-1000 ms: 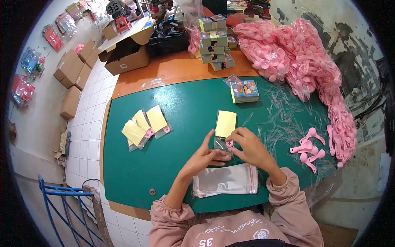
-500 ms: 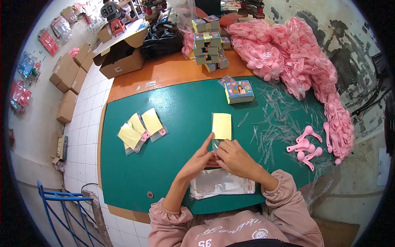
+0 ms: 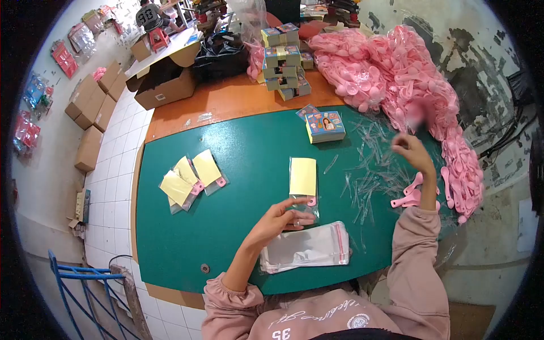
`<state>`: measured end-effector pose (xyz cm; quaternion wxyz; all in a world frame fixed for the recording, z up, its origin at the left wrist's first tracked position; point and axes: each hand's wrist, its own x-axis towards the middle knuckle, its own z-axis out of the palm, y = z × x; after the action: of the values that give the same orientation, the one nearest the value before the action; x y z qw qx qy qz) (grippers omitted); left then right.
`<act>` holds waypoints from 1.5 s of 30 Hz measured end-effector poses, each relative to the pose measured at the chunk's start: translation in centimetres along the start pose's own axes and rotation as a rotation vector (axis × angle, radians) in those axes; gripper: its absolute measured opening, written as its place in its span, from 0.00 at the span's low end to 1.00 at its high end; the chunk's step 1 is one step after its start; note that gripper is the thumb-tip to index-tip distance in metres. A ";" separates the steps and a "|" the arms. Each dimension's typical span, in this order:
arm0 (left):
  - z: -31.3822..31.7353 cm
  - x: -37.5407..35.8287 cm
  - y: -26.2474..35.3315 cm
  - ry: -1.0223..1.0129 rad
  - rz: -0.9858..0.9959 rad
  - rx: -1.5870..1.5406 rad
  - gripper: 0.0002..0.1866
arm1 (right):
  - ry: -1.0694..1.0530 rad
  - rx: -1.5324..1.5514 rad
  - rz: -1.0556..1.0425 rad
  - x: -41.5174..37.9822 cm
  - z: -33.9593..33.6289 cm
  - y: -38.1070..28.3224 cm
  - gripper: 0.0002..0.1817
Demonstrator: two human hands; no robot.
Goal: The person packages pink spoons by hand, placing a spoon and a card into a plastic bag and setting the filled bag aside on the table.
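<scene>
A clear bag holding a yellow card [image 3: 303, 177] and a pink spoon [image 3: 311, 201] lies mid-table. My left hand [image 3: 280, 220] is open over its lower end, fingers stretched to the right. Just below is a stack of clear bags [image 3: 306, 248]. My right hand [image 3: 415, 153] is raised over the right side, close to a scatter of clear strips [image 3: 368, 164]. Its fingers are loosely curled with the tips apart, and no object shows in them. Several loose pink spoons [image 3: 405, 199] lie partly behind my right forearm.
Filled bags with yellow cards [image 3: 177, 187] lie on the left. A stack of printed cards [image 3: 326, 126] stands farther back, with taller card bundles [image 3: 281, 59] behind. Bagged pink spoons [image 3: 408, 73] heap along the right edge. A cardboard box [image 3: 164, 90] sits at the back left; a person [image 3: 152, 16] sits beyond.
My right hand has left the bag and moved right and away, over the strips. My left hand has stayed by the bag, fingers now pointing right. The pink spoon in it now shows.
</scene>
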<state>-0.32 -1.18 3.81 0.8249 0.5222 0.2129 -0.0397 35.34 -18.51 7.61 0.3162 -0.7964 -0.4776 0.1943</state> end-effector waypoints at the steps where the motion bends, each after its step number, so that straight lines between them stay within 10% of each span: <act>1: -0.1 0.3 0.0 0.000 0.013 0.003 0.20 | 0.006 -0.006 -0.010 0.2 0.2 -0.1 0.05; 5: 0.4 0.6 -0.4 0.025 0.019 -0.033 0.19 | 0.489 -0.680 -0.140 -2.7 5.4 -2.6 0.17; 8: 0.6 1.2 -1.1 0.146 0.136 -0.174 0.17 | -0.041 -0.084 -0.397 -5.0 12.6 -10.9 0.28; 15: -1.2 0.2 -0.7 -0.060 0.127 -0.254 0.16 | 0.087 0.164 -0.361 -4.6 16.2 -11.4 0.09; 19: -0.1 0.3 0.0 0.176 0.134 0.018 0.11 | 0.002 0.576 -0.168 -4.8 16.5 -9.6 0.07; 21: 0.4 0.7 -0.5 0.265 0.454 0.743 0.12 | -0.099 0.694 -0.121 -4.9 16.3 -9.7 0.06; 27: 0.5 1.1 -1.4 0.367 0.431 0.747 0.07 | -0.307 0.883 0.136 -4.7 16.3 -9.1 0.05; 45: 0.7 1.7 -2.5 0.488 0.267 0.352 0.11 | 0.002 0.842 0.230 -4.7 18.0 -9.7 0.06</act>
<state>0.76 -2.60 1.30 0.6445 0.6740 0.3240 0.1590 15.97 -13.64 1.31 0.5900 -0.6463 -0.2645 0.4053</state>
